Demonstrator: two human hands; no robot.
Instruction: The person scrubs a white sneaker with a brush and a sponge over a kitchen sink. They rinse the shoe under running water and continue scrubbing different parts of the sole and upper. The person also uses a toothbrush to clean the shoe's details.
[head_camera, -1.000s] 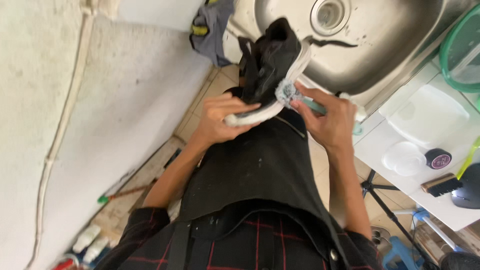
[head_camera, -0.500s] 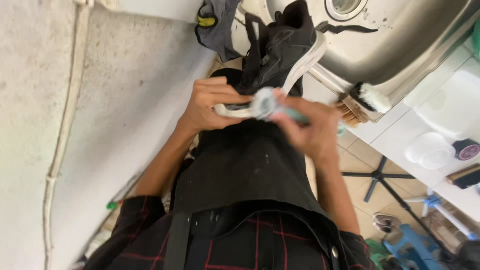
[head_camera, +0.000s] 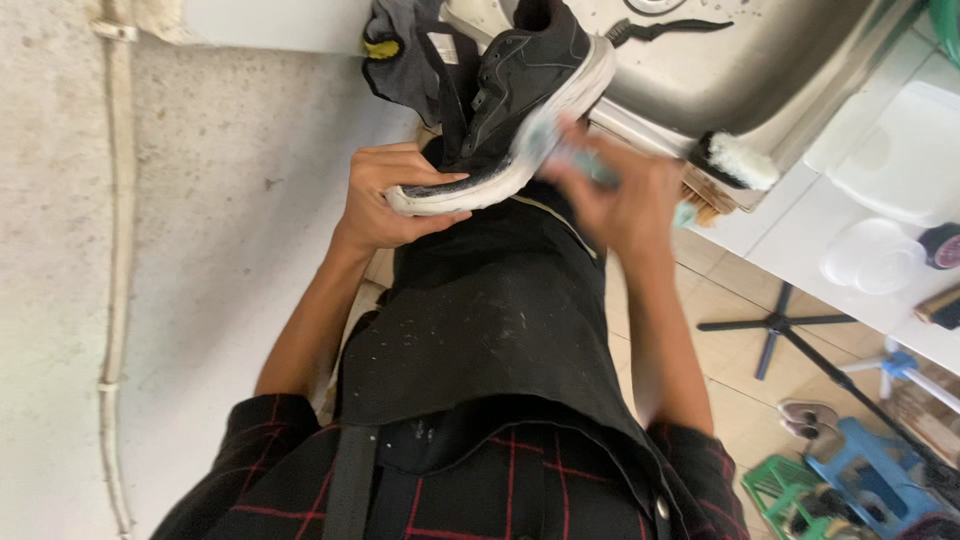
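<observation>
We had the black sneaker (head_camera: 520, 75) in the left hand (head_camera: 385, 195), and that grip was tight: fingers curled under the heel end of the white sole (head_camera: 500, 165), thumb pressed along its edge. The shoe lay on its side, its toe pointing away from that hand and up toward the steel sink (head_camera: 760, 70), its heel hanging just above our black apron (head_camera: 490, 320).

Just beside the left grip, on its far side, our right hand (head_camera: 620, 195) was blurred. It was closed around a small pale-green brush (head_camera: 560, 150), whose head sat against the sole's edge; we could not tell more of the brush through the blur.

Past the right grip, a scrubbing brush with white bristles (head_camera: 735, 165) rested on the sink's near edge, well apart from the shoe. Beyond the shoe's toe, a thin dark brush (head_camera: 665, 30) lay in the wet basin. Above the left grip a grey cloth with a yellow patch (head_camera: 395, 50) hung by the sink's corner, close to the shoe's upper.

Further out from the right hand, the white worktop (head_camera: 800, 250) carried a white lidded tub (head_camera: 900, 150) and a clear round lid (head_camera: 870, 255).
</observation>
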